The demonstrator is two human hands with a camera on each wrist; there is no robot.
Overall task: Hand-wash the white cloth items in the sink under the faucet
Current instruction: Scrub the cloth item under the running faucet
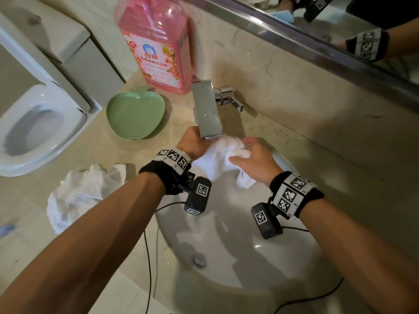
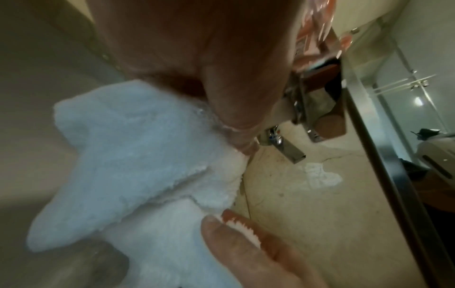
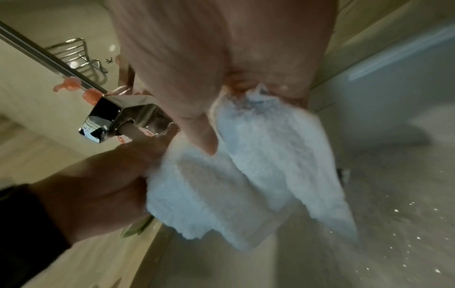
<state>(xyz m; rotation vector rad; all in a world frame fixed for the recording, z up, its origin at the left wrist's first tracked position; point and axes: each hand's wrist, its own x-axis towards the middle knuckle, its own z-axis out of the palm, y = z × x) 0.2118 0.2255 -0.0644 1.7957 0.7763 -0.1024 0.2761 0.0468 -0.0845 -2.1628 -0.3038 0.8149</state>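
Observation:
A white terry cloth hangs bunched between both hands, just under the spout of the chrome faucet, above the back of the white sink. My left hand grips its left side, partly hidden behind the spout. My right hand grips its right side, thumb pressed into the fabric. Two corners of the cloth dangle down toward the basin. A second crumpled white cloth lies on the counter left of the sink.
A pink detergent bottle and a green apple-shaped dish stand on the counter behind the sink's left side. A toilet is at far left. A mirror runs along the back wall. The drain plug sits in the basin.

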